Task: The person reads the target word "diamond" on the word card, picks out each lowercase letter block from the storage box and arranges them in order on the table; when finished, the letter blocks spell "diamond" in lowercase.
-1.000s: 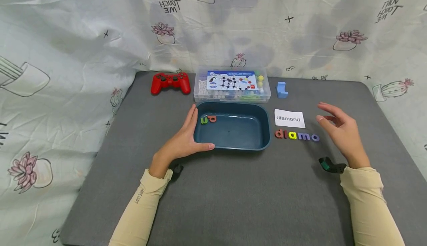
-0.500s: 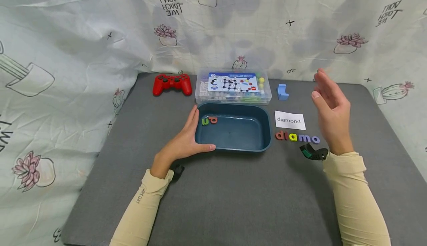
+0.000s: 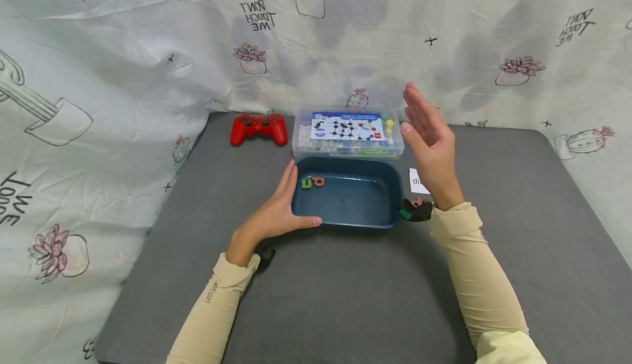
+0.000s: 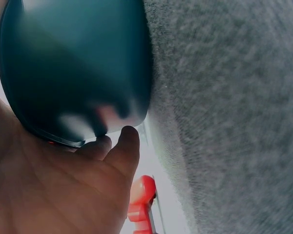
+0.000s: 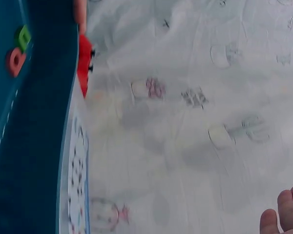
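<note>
A dark blue rectangular tray [image 3: 345, 226] lies on the grey table, holding a green letter [image 3: 306, 183] and an orange-red letter [image 3: 318, 181] near its back left corner. My left hand [image 3: 274, 213] rests against the tray's left end, thumb along the front wall and straight fingers along the side. Raised with straight fingers, my right hand [image 3: 434, 153] is to the right of the tray and holds nothing. It partly covers a white word card [image 3: 416, 182]. Only bits of the letter row in front of the card show past the wrist camera, among them a reddish letter [image 3: 417, 202].
Behind the tray stands a clear plastic box [image 3: 348, 150] with a molecule-model label. A red game controller [image 3: 259, 130] lies at the back left. Patterned cloth [image 3: 316, 51] hangs behind the table [image 3: 316, 303].
My right hand has risen, straightened its fingers and moved left, now blocking the blue holder, most of the letter row and part of the card. My left hand stays against the tray.
</note>
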Tool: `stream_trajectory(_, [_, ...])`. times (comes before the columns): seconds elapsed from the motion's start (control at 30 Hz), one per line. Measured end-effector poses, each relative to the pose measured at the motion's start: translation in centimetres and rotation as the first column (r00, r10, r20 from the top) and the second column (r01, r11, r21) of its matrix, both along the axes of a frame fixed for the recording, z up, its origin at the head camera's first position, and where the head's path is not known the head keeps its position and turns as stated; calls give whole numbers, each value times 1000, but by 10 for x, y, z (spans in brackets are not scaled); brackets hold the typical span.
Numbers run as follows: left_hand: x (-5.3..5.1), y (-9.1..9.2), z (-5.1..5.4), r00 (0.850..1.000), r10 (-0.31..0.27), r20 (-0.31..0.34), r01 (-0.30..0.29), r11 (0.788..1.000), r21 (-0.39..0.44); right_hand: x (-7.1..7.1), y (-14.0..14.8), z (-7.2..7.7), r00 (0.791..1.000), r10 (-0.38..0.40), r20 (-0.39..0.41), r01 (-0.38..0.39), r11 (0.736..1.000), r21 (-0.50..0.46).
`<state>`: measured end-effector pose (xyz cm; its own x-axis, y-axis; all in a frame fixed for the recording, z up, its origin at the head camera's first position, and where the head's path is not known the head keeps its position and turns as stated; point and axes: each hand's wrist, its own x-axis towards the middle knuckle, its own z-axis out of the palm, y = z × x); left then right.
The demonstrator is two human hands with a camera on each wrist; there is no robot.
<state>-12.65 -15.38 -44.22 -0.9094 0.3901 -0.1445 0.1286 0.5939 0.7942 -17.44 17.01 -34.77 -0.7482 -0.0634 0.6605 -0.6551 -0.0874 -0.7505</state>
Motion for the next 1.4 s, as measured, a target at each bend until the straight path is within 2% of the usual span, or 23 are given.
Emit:
stream_trajectory(0.1, [1, 0, 0, 1000, 7, -1, -7, 1000, -6, -5, -16, -2, 999, 39, -15, -38, 999, 23])
stream_trajectory(0.23, [1, 0, -1, 1000, 3, -6, -3, 1000, 3, -11, -36, -8, 992, 123, 9, -124, 992, 17])
stream_trajectory(0.47, [0, 1, -2, 1000, -1, -10, 1, 1000, 9, -21, -64, -29, 960, 266, 86, -272, 960, 70])
stream_trajectory(0.57, [1, 1, -3, 1000, 1, -5, -1, 1000, 11, -25, -71, -38, 939, 316, 138, -336, 929, 156])
stream_trajectory(0.7, [0, 1, -3, 1000, 4, -3, -4, 1000, 17, -27, -79, -47, 910, 348, 227, -406, 863, 302])
stream_trajectory(0.77, [0, 1, -4, 1000, 2, -4, -2, 1000, 21, -27, -81, -50, 896, 354, 267, -432, 835, 342])
stream_trajectory(0.9, [-1, 0, -3, 1000, -1, -4, 1, 1000, 27, -27, -86, -53, 872, 363, 329, -474, 795, 378])
stream_trajectory(1.1, [0, 1, -4, 1000, -7, -5, 7, 999, 32, -27, -87, -59, 827, 400, 395, -543, 748, 381])
stream_trajectory(1.27, [-2, -1, -5, 1000, -14, 1, 14, 999, 44, -27, -87, -63, 806, 365, 467, -562, 720, 407])
stream_trajectory(1.4, [-3, -1, -6, 1000, -16, 4, 16, 999, 43, -30, -88, -66, 790, 333, 514, -579, 681, 448])
